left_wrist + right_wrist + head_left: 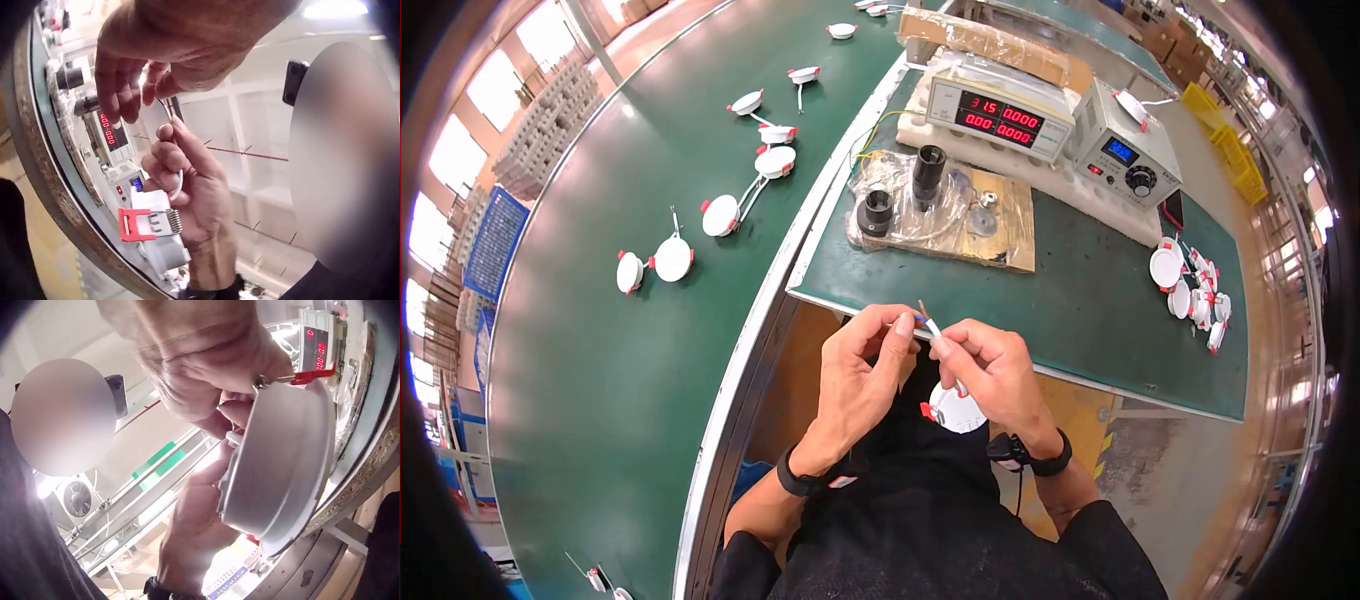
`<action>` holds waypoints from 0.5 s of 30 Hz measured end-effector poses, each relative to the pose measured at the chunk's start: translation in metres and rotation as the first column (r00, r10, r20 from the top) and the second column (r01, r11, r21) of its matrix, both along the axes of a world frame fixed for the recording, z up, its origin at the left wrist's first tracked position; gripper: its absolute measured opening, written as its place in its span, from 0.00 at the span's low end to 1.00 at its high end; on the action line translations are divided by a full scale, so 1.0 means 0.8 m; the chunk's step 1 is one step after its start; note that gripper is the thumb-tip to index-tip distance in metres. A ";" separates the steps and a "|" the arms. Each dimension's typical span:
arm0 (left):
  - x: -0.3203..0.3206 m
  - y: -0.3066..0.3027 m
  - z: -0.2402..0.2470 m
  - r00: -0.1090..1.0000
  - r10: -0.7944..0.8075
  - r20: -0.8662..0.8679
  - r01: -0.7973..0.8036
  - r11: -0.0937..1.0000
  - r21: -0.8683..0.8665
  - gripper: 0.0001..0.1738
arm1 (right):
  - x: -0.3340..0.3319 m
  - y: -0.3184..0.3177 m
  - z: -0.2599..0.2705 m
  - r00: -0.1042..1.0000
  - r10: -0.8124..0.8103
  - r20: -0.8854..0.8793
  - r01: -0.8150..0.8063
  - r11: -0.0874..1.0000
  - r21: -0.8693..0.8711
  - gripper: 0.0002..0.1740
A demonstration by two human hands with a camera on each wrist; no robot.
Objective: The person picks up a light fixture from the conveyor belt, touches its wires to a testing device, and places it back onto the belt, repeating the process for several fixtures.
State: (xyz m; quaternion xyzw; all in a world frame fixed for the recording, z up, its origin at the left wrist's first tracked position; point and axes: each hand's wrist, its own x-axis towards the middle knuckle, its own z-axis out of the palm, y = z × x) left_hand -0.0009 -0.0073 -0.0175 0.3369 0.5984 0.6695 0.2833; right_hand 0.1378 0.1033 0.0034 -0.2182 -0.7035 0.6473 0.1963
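Note:
My right hand pinches the white cable of a small round downlight, which hangs below the fingers. Red spring clips show on the lamp's side in the left wrist view. From the cable's stripped end come a brown wire, pointing up, and a blue wire. Thumb and forefinger of my left hand pinch at the blue wire. In the right wrist view the lamp's white housing covers most of the fingertips.
Beyond the hands, a board bears black cylindrical sockets. A meter with red digits and a grey supply box stand behind. Several downlights are heaped at right; more lamps lie along the green conveyor at left.

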 end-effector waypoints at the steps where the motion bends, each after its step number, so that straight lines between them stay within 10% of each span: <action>1: 0.000 -0.001 0.000 1.000 -0.016 0.012 0.016 1.000 0.001 0.10 | -0.002 0.000 -0.002 1.000 -0.024 -0.008 0.024 1.000 -0.013 0.11; 3: -0.003 0.003 -0.002 0.931 -0.031 -0.363 0.039 0.999 0.014 0.13 | -0.005 -0.003 -0.001 0.999 -0.048 -0.010 0.048 0.999 -0.025 0.12; 5: -0.001 0.007 0.000 0.955 -0.271 0.120 0.271 0.962 0.020 0.17 | -0.005 -0.007 0.011 0.996 -0.084 0.018 0.084 0.995 -0.044 0.13; 11: 0.000 0.027 -0.031 0.882 -0.410 0.234 0.429 0.903 -0.035 0.34 | 0.003 0.032 0.002 0.956 -0.292 -0.022 0.287 0.950 -0.124 0.14; 15: 0.000 0.058 -0.034 0.384 -0.592 0.709 0.653 0.717 0.245 0.38 | -0.010 0.078 -0.012 0.935 -0.354 -0.004 0.349 0.923 -0.161 0.15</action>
